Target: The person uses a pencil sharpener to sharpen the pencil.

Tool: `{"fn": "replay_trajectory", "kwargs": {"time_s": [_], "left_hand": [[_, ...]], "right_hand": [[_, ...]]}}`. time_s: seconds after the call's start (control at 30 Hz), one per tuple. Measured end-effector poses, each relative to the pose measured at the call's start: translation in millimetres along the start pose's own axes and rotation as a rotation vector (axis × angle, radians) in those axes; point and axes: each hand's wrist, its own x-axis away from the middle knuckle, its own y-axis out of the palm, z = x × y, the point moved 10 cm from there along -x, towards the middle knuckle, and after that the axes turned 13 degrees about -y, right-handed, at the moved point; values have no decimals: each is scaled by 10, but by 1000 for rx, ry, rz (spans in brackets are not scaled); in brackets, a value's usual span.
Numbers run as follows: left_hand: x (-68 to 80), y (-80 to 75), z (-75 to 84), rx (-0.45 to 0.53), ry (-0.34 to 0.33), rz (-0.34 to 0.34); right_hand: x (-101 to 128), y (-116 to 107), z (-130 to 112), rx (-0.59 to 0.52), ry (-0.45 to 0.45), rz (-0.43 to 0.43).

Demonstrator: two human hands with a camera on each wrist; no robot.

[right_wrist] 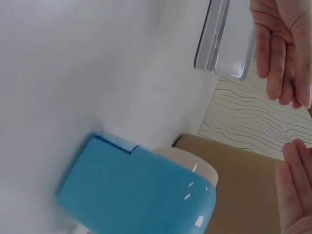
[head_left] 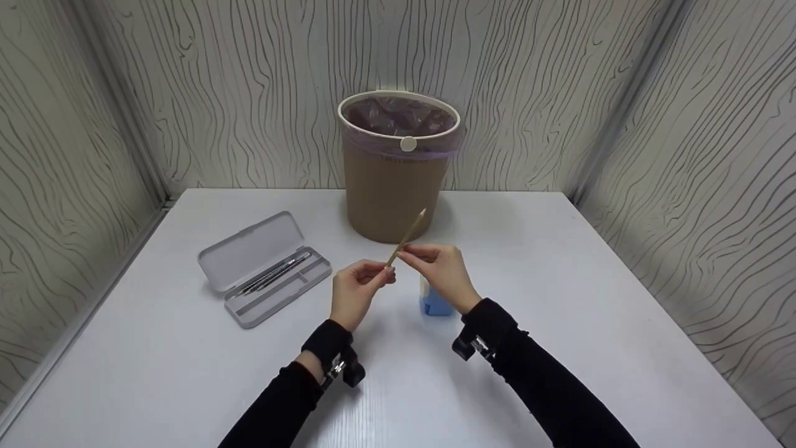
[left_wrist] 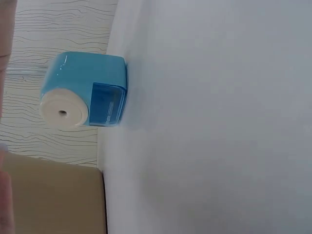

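A sharpened wooden pencil (head_left: 413,228) slants up between the two hands, its pale tip pointing away toward the bin. My left hand (head_left: 354,289) pinches its lower end between thumb and fingers. Higher on the shaft, the thumb and fingertips of my right hand (head_left: 449,277) pinch it too. Under the right hand stands a blue pencil sharpener (head_left: 438,305), partly covered by that hand in the head view. The left wrist view shows the sharpener's round white front with a small hole and its dark blue drawer (left_wrist: 107,105).
An open grey pencil case (head_left: 249,320) lies to the left, with several pencils (head_left: 273,274) in one compartment. Behind the hands stands a brown bin (head_left: 392,193) lined with a purplish bag. Patterned wall panels (head_left: 261,93) enclose the white table (head_left: 155,367).
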Motion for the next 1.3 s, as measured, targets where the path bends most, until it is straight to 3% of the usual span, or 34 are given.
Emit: {"fn": "replay_trajectory", "kwargs": {"time_s": [0.17,0.4,0.73,0.9,1.1,1.2,1.3], "left_hand": [[24,42,-15,4,-2,17],[28,64,-35,-4,-1,18],[56,31,17,-172,24,-10],[47,-36,70,-209,50,-25],[67,-148,227,-224,88,-34],[97,-180,334,-280,153,-36],[141,-184,447,-360,247,-34]], "right_hand": [[15,20,94,-76,81,85],[38,75,134,-186,128,119],[27,100,81,-134,87,70],[2,99,-110,71,-92,-13],[57,207,-469,519,-477,-146],[119,295,-600,768,-660,-181],[169,387,-666,950,-794,-208]]}}
